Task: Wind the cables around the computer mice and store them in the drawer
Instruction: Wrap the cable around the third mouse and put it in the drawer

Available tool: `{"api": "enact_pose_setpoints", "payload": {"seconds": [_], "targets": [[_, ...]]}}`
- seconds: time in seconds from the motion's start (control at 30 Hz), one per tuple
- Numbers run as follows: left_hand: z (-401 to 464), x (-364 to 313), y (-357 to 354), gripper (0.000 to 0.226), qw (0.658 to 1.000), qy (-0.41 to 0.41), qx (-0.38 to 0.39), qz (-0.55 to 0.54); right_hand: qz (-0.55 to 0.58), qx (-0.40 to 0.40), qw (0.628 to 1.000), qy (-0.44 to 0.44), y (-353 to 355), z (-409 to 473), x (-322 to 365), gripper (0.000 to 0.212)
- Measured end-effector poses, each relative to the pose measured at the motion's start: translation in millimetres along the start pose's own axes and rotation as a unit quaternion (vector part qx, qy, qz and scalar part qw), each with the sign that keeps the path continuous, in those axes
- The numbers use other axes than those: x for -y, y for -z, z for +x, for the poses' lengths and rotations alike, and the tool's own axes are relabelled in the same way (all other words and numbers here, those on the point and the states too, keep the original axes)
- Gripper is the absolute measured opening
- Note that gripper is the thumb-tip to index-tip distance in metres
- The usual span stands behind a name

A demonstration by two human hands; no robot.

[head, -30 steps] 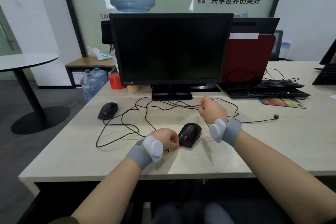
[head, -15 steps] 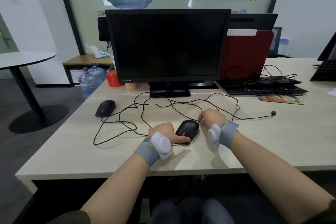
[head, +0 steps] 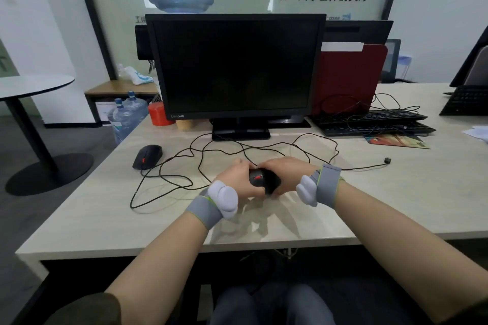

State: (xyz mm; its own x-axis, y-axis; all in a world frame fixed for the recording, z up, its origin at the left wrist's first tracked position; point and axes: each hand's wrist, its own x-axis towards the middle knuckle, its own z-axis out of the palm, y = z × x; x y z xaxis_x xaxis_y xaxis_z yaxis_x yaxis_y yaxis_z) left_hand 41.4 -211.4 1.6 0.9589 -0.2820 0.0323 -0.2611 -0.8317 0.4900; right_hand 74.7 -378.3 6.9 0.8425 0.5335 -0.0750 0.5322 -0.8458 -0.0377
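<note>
Mouse (head: 264, 181) up off the desk (head: 369, 198) now, where it lay flat a moment ago! Left hand (head: 237, 179) and right hand (head: 286, 174) have closed in, fingers curled round it, cable (head: 200, 166) trailing loose.

A pale desk (head: 396, 206) bears a monitor (head: 235, 66), keyboards (head: 375, 124), a mouse (head: 147, 156) and loose cables (head: 200, 166).

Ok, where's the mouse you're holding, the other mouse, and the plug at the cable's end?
held mouse (head: 260, 179), head view, top near its red wheel
other mouse (head: 147, 156), head view, middle of its back
plug (head: 387, 160), head view, its small dark tip
</note>
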Motion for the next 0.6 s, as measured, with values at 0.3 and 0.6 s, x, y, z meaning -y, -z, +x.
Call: {"api": "enact_pose_setpoints", "payload": {"seconds": [0.3, 0.6], "targets": [[-6, 29, 40, 0.025, 0.961, -0.013, -0.081, -0.262, 0.326, -0.069, 0.941, -0.064, 44, -26, -7, 0.053], [9, 1, 16, 0.025, 0.963, -0.009, -0.148, -0.226, 0.718, 0.034, 0.695, 0.013, 52, -41, 14, 0.039]]}}
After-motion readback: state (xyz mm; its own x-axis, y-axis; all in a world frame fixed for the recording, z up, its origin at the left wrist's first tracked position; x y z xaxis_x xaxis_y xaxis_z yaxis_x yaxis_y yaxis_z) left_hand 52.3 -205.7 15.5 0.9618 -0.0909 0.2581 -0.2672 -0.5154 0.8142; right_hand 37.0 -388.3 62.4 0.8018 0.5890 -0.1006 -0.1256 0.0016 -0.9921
